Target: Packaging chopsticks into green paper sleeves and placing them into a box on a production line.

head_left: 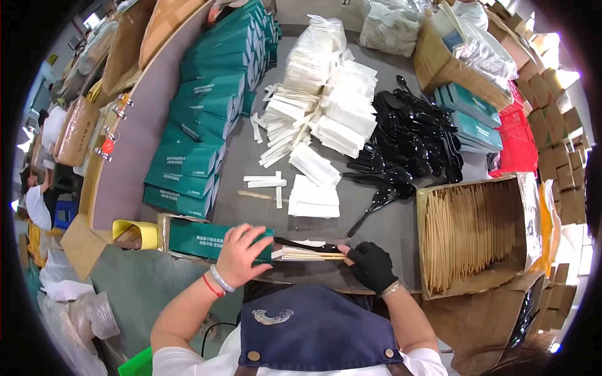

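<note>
My bare left hand (243,254) is over the open right end of a green printed paper sleeve (194,239), fingers spread and thumb stretched out. In my black-gloved right hand (371,266) is the right end of a cutlery bundle: light wooden chopsticks (313,255), a black plastic spoon (307,244) and white paper pieces. The bundle's left end meets the mouth of the sleeve; how far it reaches inside is hidden by my left hand. Beyond my hands lie a stack of white paper napkins (313,199) and a heap of black plastic spoons (407,138).
Green sleeves (182,160) are stacked along the table's left wall. Right of my right hand stands a cardboard box (423,250) full of wooden chopsticks. White paper packets (345,106) fill the middle back. A yellow container (136,233) sits at the left edge; a red crate (517,138) stands far right.
</note>
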Demonstrator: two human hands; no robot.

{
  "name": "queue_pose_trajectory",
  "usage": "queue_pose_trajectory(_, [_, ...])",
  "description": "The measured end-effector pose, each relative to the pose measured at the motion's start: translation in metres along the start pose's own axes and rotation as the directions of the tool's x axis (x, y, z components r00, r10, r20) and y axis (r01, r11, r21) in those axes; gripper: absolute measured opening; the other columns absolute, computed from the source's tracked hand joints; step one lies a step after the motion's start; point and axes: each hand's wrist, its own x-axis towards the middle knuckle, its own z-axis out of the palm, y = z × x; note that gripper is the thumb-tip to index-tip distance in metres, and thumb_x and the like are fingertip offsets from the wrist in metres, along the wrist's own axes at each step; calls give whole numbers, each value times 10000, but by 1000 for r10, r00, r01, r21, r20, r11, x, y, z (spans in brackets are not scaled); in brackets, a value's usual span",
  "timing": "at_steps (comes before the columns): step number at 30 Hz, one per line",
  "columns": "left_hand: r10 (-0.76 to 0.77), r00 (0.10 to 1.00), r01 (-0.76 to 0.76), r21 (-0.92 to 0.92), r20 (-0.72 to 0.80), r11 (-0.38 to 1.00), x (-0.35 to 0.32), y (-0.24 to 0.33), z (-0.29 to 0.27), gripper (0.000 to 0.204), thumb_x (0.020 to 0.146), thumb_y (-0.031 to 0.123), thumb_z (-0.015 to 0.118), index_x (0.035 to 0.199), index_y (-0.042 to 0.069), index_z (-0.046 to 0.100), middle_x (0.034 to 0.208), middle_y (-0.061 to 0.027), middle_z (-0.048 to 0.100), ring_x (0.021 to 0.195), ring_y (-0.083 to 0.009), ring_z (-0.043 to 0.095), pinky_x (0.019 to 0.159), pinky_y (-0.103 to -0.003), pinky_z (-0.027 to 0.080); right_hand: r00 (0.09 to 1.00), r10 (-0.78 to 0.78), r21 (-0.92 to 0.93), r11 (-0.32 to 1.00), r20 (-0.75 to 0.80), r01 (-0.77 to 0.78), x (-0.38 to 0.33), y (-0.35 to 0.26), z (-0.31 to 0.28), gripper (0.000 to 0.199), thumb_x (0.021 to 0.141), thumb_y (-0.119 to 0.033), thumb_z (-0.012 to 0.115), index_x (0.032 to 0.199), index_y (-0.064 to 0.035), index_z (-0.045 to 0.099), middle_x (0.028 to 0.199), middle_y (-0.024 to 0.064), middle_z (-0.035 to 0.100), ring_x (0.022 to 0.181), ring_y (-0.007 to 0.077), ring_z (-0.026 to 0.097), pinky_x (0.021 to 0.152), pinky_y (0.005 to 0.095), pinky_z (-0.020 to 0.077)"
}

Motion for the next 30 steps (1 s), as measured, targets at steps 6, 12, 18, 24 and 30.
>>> queue_pose_trajectory(6, [35,999,-33,-60,34,998,3,-16,4,661,611,314,828,1176,48,614,1243,-104,563,1126,-327,479,991,-477,378,999,-39,-50,998,27,41,17,-14,-7,381,809,-202,693,1180,-278,655,808,44,617,735,259,602,577,390,482])
queue_pose_trajectory(12, [101,995,-102,-74,-9,992,26,10,32,696,569,292,843,1174,44,607,1218,-85,568,1093,-308,490,951,-437,407,987,-145,236,959,-67,156,40,-53,22,377,801,-198,701,1170,-170,627,973,105,631,885,297,615,682,398,521])
queue_pose_trajectory(18, [57,996,-56,-3,65,998,34,22,26,739,558,234,842,1220,48,571,1237,-96,533,1103,-311,484,937,-438,410,976,216,465,862,28,-204,15,-12,24,162,758,-129,751,846,-47,643,937,150,633,778,314,642,701,365,534])
queue_pose_trajectory(24, [133,988,-131,-25,77,991,47,26,32,747,551,181,836,1248,126,574,1174,-106,537,1085,-321,485,919,-439,417,980,158,658,752,-117,-43,39,-67,35,338,736,-188,783,961,-62,564,1026,136,584,834,335,610,697,393,518])
queue_pose_trajectory(30, [218,931,-265,133,292,955,60,34,20,224,659,98,656,868,172,620,889,-92,502,903,-271,487,722,-365,391,1000,-22,-10,1000,-16,22,42,-52,-5,576,597,-345,825,1071,-108,600,1045,84,606,979,304,576,882,443,412])
